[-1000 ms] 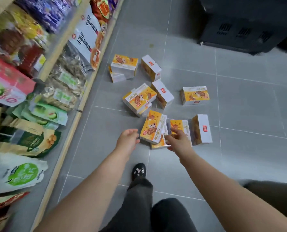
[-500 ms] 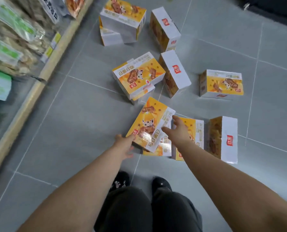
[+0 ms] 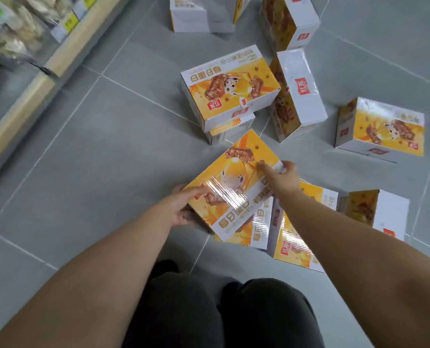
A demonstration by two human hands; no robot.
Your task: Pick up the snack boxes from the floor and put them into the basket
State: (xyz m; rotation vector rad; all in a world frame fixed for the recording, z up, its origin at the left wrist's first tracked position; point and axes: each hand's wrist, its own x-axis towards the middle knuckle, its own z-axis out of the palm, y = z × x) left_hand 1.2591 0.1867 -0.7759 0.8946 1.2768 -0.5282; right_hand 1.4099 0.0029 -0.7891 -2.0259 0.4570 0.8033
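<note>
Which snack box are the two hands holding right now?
The tilted snack box nearest the person: the left hand grips its left corner, the right hand its right edge. No hand holds the other boxes.

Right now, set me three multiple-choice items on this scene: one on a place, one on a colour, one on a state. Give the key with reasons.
1. The shelf stands on which side of the person?
A. right
B. left
C. behind

2. The floor tiles are
A. brown
B. green
C. grey

3. The nearest snack box is
A. held by both hands
B. held by one hand
C. untouched

Key:
1 B, its wooden edge runs along the left of the view.
2 C, the tiles are plain grey with pale joints.
3 A, the left hand grips its left corner and the right hand grips its right edge.
</note>
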